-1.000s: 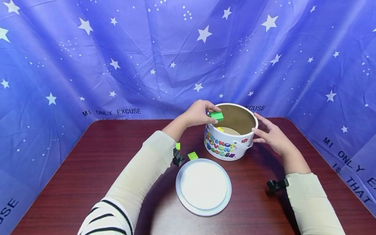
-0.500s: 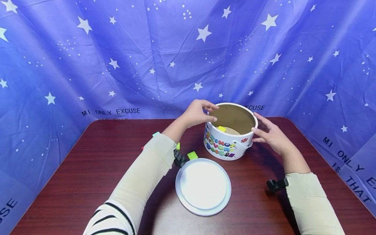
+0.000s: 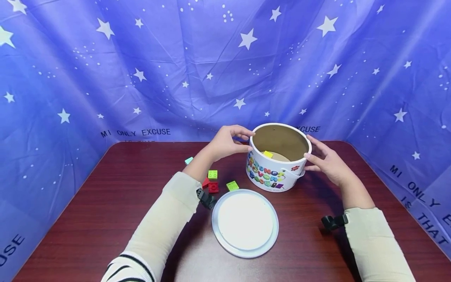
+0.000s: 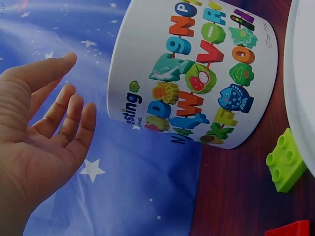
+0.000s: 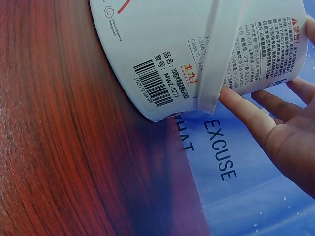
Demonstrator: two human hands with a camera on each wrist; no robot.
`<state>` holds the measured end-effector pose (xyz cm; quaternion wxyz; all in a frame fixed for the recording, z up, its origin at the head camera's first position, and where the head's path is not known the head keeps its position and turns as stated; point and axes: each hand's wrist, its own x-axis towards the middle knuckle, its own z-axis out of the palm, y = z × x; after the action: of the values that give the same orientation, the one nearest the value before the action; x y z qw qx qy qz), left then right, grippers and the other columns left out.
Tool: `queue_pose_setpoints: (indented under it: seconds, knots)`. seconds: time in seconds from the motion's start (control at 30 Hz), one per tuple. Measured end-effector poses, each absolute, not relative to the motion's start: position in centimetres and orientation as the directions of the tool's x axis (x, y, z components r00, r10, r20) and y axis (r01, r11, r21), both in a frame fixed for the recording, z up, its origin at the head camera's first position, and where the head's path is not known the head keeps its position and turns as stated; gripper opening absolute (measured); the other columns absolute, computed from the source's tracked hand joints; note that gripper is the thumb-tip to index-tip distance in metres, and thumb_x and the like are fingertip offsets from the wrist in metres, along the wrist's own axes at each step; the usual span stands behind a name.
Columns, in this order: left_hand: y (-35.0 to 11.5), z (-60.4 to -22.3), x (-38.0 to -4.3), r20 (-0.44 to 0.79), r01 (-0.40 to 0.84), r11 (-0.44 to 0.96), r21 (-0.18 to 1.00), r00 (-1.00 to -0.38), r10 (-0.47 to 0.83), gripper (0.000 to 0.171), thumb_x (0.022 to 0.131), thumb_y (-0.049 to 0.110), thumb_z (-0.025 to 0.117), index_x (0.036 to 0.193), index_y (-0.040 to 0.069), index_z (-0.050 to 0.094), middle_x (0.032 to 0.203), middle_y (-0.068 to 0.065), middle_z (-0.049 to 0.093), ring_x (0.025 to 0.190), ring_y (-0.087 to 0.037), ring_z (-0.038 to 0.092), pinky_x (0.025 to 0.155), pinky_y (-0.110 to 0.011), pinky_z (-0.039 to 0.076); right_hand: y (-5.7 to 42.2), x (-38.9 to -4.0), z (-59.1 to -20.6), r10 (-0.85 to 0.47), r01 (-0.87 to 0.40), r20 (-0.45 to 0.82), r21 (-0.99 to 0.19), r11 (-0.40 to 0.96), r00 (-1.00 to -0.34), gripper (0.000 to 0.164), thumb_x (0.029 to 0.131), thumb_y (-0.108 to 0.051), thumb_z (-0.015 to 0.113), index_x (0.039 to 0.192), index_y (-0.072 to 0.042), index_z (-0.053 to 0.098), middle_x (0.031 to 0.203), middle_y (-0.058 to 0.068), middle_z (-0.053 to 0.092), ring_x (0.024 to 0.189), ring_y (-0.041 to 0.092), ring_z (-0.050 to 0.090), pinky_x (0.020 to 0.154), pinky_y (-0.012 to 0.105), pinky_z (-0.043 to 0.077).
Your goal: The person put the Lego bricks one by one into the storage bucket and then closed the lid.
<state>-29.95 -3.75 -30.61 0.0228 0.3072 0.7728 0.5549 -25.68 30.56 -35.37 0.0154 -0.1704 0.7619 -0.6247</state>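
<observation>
A white bucket (image 3: 254,171) printed with colourful letters stands uncovered at the back right of the table. Inside it lies a yellow block (image 3: 268,154); the near wall hides part of the floor. My left hand (image 3: 229,143) hovers by the left rim, fingers loosely bent and holding nothing. The left wrist view shows a gap between this hand (image 4: 49,118) and the bucket wall (image 4: 142,54). My right hand (image 3: 327,162) steadies the right side, its fingers extended against the rim. In the right wrist view, one fingertip of that hand (image 5: 285,123) meets the white carrying handle (image 5: 214,64).
A round white lid (image 3: 245,223) lies in front of the bucket. Left of it are a lime block (image 3: 232,185), another lime block (image 3: 213,174), a red block (image 3: 213,187) and a second red piece (image 3: 206,182). A teal block (image 3: 189,160) sits behind my left forearm.
My left hand let go of a green block over the bucket, then drew back left, out past the rim. Blocks once behind the left forearm now show. The right hand stayed put.
</observation>
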Motion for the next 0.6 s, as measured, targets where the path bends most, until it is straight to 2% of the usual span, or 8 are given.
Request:
queue_pose_setpoints:
  seconds: [0.1, 0.23, 0.47, 0.6]
  knots:
    - [-4.4, -31.0, -29.4, 0.322, 0.458, 0.18, 0.871, -0.808, 0.494, 0.041, 0.078, 0.007, 0.082, 0.117, 0.004, 0.07, 0.115, -0.011, 0.065, 0.106, -0.025, 0.06, 0.091, -0.043, 0.053, 30.6, -25.7, -35.4, -0.279, -0.241, 0.19, -0.957, 0.164, -0.941, 0.069, 0.1, -0.005, 0.053, 0.156, -0.004, 0.013, 0.141, 0.038, 0.024, 0.101, 0.003, 0.058, 0.073, 0.034, 0.059]
    - [-5.3, -31.5, -28.9, 0.345, 0.47, 0.156, 0.869, -0.801, 0.49, 0.042, 0.078, 0.007, 0.082, 0.117, 0.001, 0.069, 0.116, -0.015, 0.064, 0.107, -0.031, 0.059, 0.091, -0.046, 0.052, 30.6, -25.7, -35.4, -0.278, -0.238, 0.187, -0.958, 0.162, -0.942, 0.069, 0.099, -0.005, 0.053, 0.156, -0.004, 0.013, 0.141, 0.038, 0.024, 0.101, 0.003, 0.059, 0.074, 0.035, 0.059]
    - [-7.1, -31.9, -28.2, 0.375, 0.485, 0.156, 0.86, -0.809, 0.452, 0.042, 0.076, 0.008, 0.084, 0.116, 0.005, 0.071, 0.117, -0.007, 0.064, 0.102, -0.02, 0.06, 0.087, -0.036, 0.055, 30.6, -25.7, -35.4, -0.279, -0.235, 0.186, -0.96, 0.153, -0.942, 0.069, 0.099, -0.005, 0.053, 0.156, -0.005, 0.013, 0.142, 0.038, 0.023, 0.102, 0.003, 0.058, 0.074, 0.035, 0.058]
    - [-8.2, -32.2, -27.7, 0.374, 0.473, 0.145, 0.869, -0.82, 0.433, 0.043, 0.076, 0.006, 0.083, 0.117, 0.004, 0.07, 0.119, -0.013, 0.063, 0.102, -0.021, 0.059, 0.087, -0.037, 0.055, 30.6, -25.7, -35.4, -0.28, -0.236, 0.188, -0.96, 0.15, -0.941, 0.069, 0.099, -0.005, 0.053, 0.156, -0.004, 0.013, 0.143, 0.039, 0.023, 0.102, 0.003, 0.058, 0.074, 0.035, 0.058]
